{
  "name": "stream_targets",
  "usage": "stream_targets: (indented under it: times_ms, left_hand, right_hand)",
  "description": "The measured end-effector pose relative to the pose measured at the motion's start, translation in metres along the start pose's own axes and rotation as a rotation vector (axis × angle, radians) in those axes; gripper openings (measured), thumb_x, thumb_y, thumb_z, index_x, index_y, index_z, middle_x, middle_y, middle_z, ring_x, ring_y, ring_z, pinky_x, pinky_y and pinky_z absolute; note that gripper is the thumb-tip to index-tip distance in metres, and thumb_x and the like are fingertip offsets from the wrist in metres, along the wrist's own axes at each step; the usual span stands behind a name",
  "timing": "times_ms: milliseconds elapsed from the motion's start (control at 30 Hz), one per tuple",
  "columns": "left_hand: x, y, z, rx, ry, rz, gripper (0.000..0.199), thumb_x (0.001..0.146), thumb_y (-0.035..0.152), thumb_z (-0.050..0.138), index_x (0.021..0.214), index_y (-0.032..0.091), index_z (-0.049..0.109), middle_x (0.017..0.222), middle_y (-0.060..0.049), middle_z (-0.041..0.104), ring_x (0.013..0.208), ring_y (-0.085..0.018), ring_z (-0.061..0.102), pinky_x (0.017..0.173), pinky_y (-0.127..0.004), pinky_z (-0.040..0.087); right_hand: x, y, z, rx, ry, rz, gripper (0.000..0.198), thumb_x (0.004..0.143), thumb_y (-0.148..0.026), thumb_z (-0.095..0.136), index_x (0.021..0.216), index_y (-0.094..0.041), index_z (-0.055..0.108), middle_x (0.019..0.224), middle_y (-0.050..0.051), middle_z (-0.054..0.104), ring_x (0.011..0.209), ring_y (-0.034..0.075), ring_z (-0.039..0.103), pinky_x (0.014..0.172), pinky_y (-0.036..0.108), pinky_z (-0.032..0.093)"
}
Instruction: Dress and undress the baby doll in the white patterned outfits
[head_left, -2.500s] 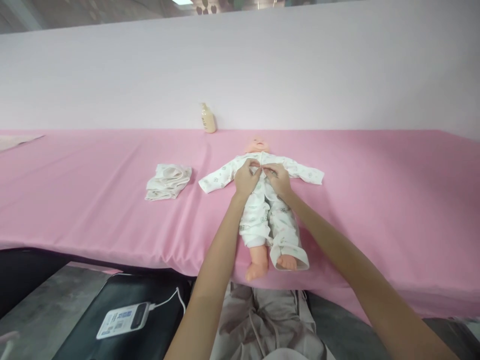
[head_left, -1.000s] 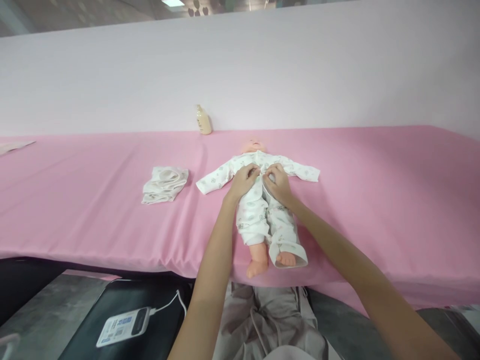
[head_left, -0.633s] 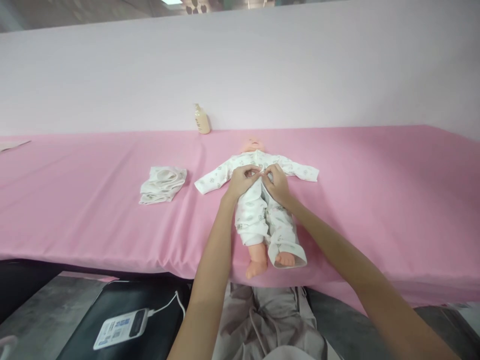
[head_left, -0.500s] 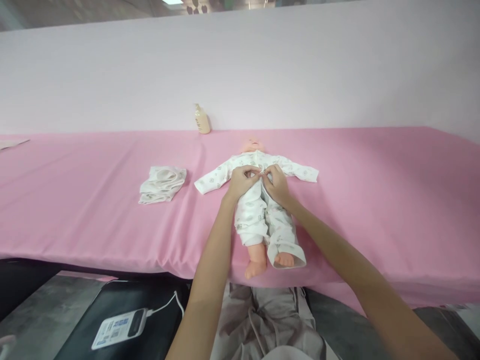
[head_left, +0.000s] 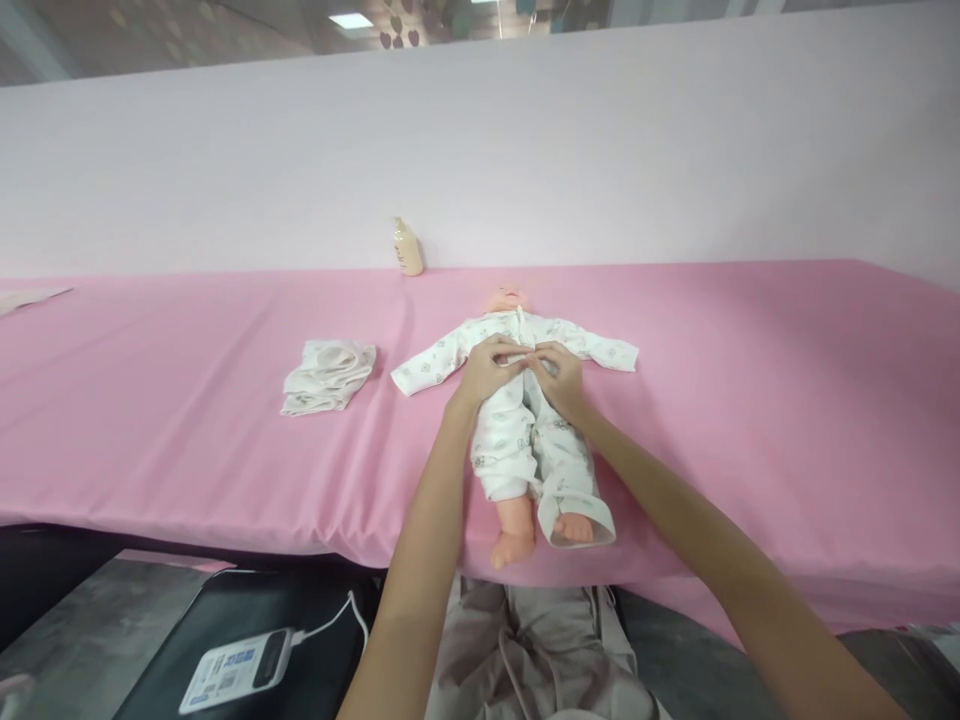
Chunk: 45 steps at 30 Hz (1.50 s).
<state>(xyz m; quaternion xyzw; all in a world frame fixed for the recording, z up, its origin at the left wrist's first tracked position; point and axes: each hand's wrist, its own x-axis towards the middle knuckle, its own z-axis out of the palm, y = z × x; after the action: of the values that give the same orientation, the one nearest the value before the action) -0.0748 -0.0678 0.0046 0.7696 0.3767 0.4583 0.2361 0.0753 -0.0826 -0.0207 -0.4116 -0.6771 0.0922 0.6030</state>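
Observation:
A baby doll (head_left: 511, 545) lies on its back on the pink sheet (head_left: 735, 400), feet toward me. It wears a white baby romper (head_left: 504, 450) with a small print; the sleeves spread out to both sides. Over the doll's belly, my left hand (head_left: 491, 365) and my right hand (head_left: 561, 378) meet, fingertips pinched together on the romper's front. The exact spot between the fingers, perhaps a fastening, is too small to make out. One doll foot sticks out of its leg opening; the other sits inside the wider cuff.
A folded white cloth (head_left: 330, 376) lies left of the doll. Against the pale wall (head_left: 600, 150) stands a pump bottle (head_left: 407, 248). Below the table edge, a black seat (head_left: 292, 610) carries a white device (head_left: 238, 670) with a cable. Another flat cloth (head_left: 30, 298) lies far left.
Both hands have stayed on the romper's front, and the right fingers have bent closer over the left ones. The whole view has shifted slightly, so everything appears a little lower.

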Motion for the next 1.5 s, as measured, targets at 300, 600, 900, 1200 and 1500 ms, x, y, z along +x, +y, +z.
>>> stream_targets:
  times_ms: [300,600,900,1200,1500]
  left_hand:
    - [0.008,-0.018,0.001,-0.223,0.286,-0.135,0.018,0.075,0.027,0.065,0.088,0.017,0.072,0.084,-0.004,0.069,0.077,-0.014,0.060,0.076,-0.027,0.047]
    - [0.008,-0.031,-0.020,0.112,1.189,-0.339,0.026,0.080,0.013,0.045,0.105,0.016,0.054,0.111,-0.009,0.057,0.105,-0.018,0.054,0.095,-0.033,0.042]
    - [0.013,-0.031,0.008,0.506,0.213,-0.187,0.049,0.084,0.041,0.056,0.126,0.017,0.049,0.131,-0.012,0.052,0.124,-0.028,0.045,0.105,-0.043,0.032]
    - [-0.046,0.008,-0.021,0.564,-0.067,-0.184,0.023,0.087,0.037,0.049,0.100,0.019,0.056,0.081,-0.005,0.063,0.077,-0.023,0.060,0.069,-0.031,0.042]
    - [-0.129,0.050,-0.018,0.463,-0.171,-0.109,0.026,0.089,0.034,0.042,0.071,0.018,0.053,0.079,-0.006,0.054,0.081,-0.022,0.052,0.078,-0.035,0.042]
  right_hand:
    - [0.018,0.010,-0.010,0.210,0.261,0.370,0.012,0.076,-0.024,0.054,0.066,-0.018,0.057,0.066,-0.002,0.057,0.065,0.014,0.055,0.066,0.028,0.045]
    - [0.055,0.072,-0.085,0.067,0.930,0.609,0.020,0.072,-0.009,0.045,0.088,-0.019,0.051,0.085,-0.001,0.056,0.079,0.012,0.059,0.081,0.030,0.048]
    - [0.036,0.025,0.021,-0.276,-0.242,0.101,0.039,0.079,-0.031,0.057,0.113,-0.015,0.054,0.117,0.014,0.058,0.111,0.026,0.053,0.099,0.042,0.040]
    - [-0.028,-0.027,-0.049,-0.627,-0.508,-0.152,0.031,0.086,-0.039,0.050,0.101,-0.013,0.058,0.090,0.012,0.059,0.090,0.027,0.053,0.083,0.038,0.041]
    - [-0.076,-0.066,-0.079,-0.545,-0.677,0.123,0.044,0.083,-0.037,0.059,0.122,-0.017,0.055,0.105,0.009,0.067,0.096,0.026,0.060,0.089,0.041,0.041]
